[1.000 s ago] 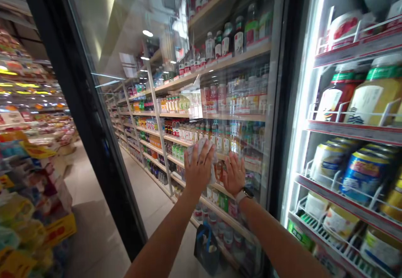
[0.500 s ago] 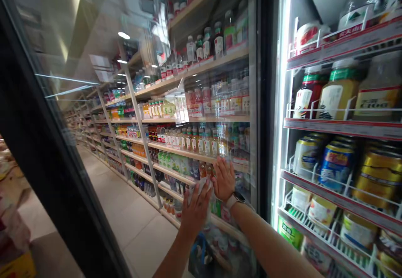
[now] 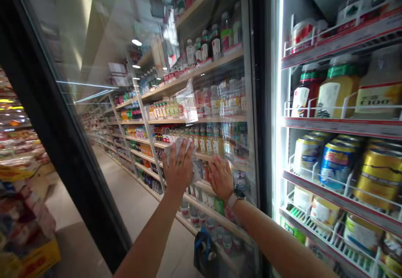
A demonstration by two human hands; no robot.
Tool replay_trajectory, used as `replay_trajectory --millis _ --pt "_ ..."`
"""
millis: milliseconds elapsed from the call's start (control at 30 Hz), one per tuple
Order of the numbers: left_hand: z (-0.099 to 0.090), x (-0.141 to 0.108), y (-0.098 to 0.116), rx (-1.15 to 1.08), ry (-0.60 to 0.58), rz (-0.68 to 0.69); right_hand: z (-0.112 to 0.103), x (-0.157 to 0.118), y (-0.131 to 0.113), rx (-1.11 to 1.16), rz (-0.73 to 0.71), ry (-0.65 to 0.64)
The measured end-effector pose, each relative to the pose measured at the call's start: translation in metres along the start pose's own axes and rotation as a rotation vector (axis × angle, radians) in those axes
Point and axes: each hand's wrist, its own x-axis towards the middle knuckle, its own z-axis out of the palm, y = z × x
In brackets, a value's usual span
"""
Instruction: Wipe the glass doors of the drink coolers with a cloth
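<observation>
- Against the glass door (image 3: 119, 56), a crumpled pale cloth (image 3: 196, 171) is pressed by the left hand (image 3: 178, 171), its fingers spread flat rather than curled into a grip.
- The left hand and cloth have been shifted up and leftward since the last half second, so a higher patch of glass is now covered; the work seems to be in mid-pass.
- The right hand (image 3: 221, 178) is kept at nearly the same spot, with nothing seen in it and its fingers held close together; whether the pane is touched by its palm cannot be told.
- A wristwatch (image 3: 240, 194) is worn on the right wrist.
- Sideways room appears to be limited by the right hand, just beside the cloth; farther left, the pane is bounded by a black frame (image 3: 55, 114).
- Marks can hardly be told from reflections.
- Cooler shelves (image 3: 342, 125) are seen at right, stocked with juice bottles (image 3: 336, 89) and drink cans (image 3: 336, 163).
</observation>
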Motion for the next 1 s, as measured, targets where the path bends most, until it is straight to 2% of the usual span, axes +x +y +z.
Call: replay_trajectory --millis 133,233,300,400,500,600,833,933,1000 --pt "0.0 -0.001 0.0 0.02 0.004 0.01 -0.028 0.012 0.03 0.02 -0.145 -0.116" --pt "0.001 0.001 0.001 0.033 -0.004 0.004 -0.041 0.038 0.047 0.04 -0.195 -0.112" --pt "0.003 0.0 0.002 0.044 -0.006 -0.011 -0.042 0.056 0.044 0.064 -0.205 -0.086" --pt "0.008 -0.009 0.006 0.064 0.009 -0.04 -0.032 0.073 0.02 0.111 -0.241 -0.074" --pt "0.014 -0.029 0.011 0.075 0.014 -0.062 -0.014 0.07 -0.004 0.11 -0.273 -0.059" --pt "0.013 -0.063 0.02 0.073 -0.048 -0.103 0.001 0.059 -0.012 0.082 -0.293 0.001" --pt "-0.016 -0.163 0.044 0.102 -0.265 -0.058 0.002 0.053 -0.008 0.097 -0.284 0.004" --pt "-0.022 -0.171 0.041 0.14 -0.33 -0.048 0.003 0.05 -0.009 0.132 -0.273 -0.011" --pt "-0.026 -0.151 0.03 0.17 -0.338 -0.057 0.004 0.049 -0.01 0.158 -0.262 -0.014"
